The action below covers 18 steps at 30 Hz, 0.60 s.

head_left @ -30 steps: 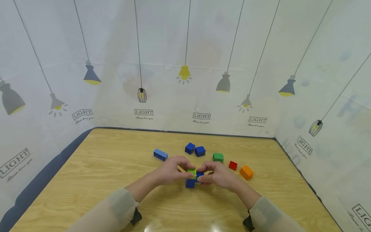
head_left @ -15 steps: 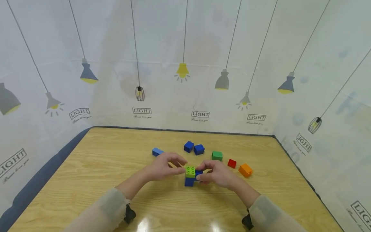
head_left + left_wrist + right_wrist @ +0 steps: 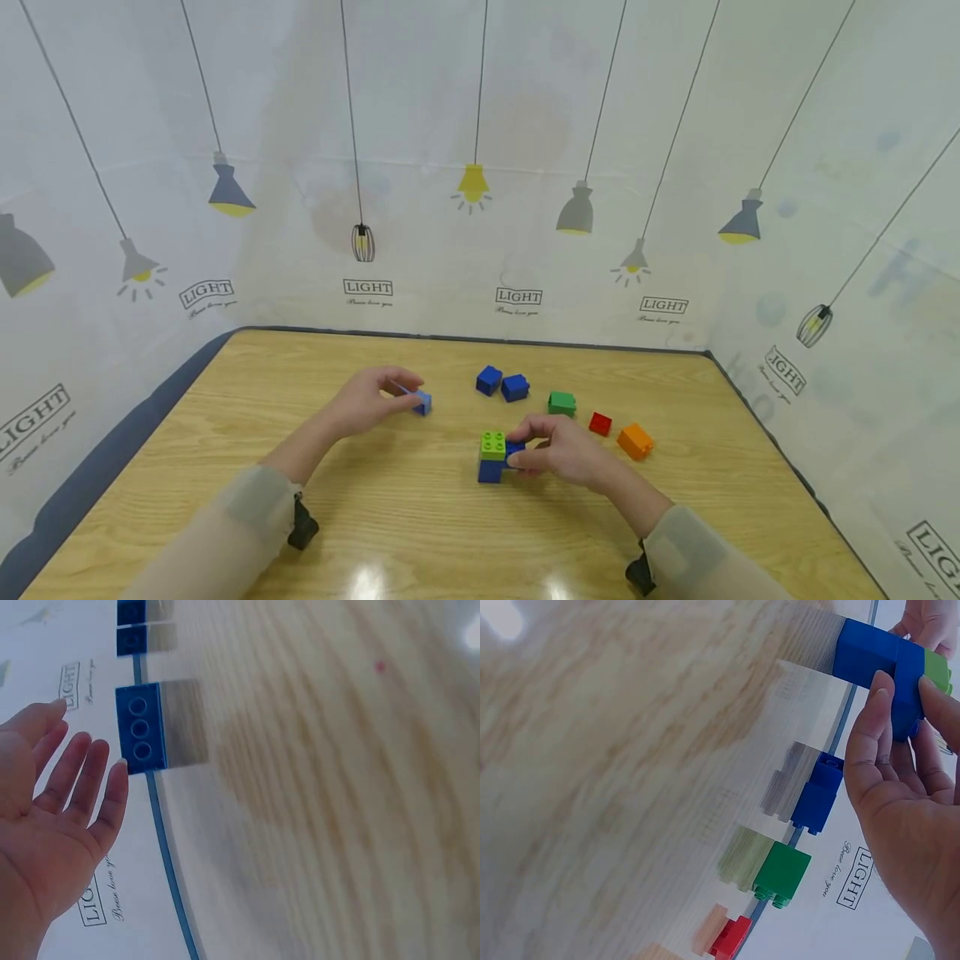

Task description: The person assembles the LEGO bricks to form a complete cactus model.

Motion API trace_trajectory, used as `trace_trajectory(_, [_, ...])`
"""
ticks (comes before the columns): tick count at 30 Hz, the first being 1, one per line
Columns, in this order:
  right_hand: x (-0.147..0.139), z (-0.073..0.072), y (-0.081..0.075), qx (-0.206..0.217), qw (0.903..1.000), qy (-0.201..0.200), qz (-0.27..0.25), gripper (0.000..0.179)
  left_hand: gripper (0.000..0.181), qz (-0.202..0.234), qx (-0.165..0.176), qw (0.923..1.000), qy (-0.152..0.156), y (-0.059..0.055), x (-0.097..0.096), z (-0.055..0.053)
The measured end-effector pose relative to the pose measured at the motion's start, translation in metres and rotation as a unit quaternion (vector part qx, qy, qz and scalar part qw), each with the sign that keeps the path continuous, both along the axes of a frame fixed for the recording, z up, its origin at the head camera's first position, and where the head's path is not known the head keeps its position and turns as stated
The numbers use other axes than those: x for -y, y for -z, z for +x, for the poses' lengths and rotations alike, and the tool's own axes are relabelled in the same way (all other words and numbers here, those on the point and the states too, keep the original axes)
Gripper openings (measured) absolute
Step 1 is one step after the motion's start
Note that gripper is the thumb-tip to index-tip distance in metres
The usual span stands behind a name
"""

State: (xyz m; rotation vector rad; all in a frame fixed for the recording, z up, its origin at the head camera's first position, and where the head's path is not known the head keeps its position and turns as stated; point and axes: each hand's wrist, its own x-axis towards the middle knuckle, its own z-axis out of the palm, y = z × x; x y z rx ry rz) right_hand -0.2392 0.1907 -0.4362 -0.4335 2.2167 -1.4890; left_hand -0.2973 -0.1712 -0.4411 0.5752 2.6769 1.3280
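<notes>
My left hand (image 3: 367,402) reaches over the light blue brick (image 3: 423,403), which lies on its side at the left back. In the left wrist view, the fingers are spread and fairly straight, with a fingertip right at the edge of the long brick (image 3: 140,728), whose hollow underside shows. Near the middle of the table stands a small stack: a lime green brick (image 3: 492,445) on a blue brick (image 3: 490,472). Another blue brick (image 3: 908,682) juts from the stack's right side. My right hand (image 3: 568,454) pinches that jutting brick between thumb and fingers.
Behind the stack lie two dark blue bricks (image 3: 489,380). A green brick (image 3: 561,403), a red brick (image 3: 600,424) and an orange brick (image 3: 635,441) curve away to the right. A printed cloth wall (image 3: 300,183) borders the wooden table (image 3: 420,533).
My left hand has left the lime green brick and moved left and back to the light blue brick. My right hand stays at the stack, still pinching the blue brick.
</notes>
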Motion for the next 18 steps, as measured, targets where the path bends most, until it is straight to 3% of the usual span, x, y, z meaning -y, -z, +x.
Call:
trace_trajectory(8, [-0.001, 0.000, -0.001, 0.000, 1.0000, -0.003, 0.004, 0.027, 0.035, -0.019, -0.015, 0.9988, -0.042, 0.008, 0.010, -0.022])
trace_trajectory(13, [-0.001, 0.001, -0.001, -0.001, 1.0000, -0.003, 0.003, 0.028, 0.035, -0.043, -0.003, 0.9986, -0.030, 0.011, 0.007, -0.033])
trace_trajectory(18, [-0.001, -0.001, 0.000, -0.003, 1.0000, -0.008, 0.005, 0.029, 0.035, -0.072, 0.009, 0.9973, -0.003, 0.016, 0.003, -0.037])
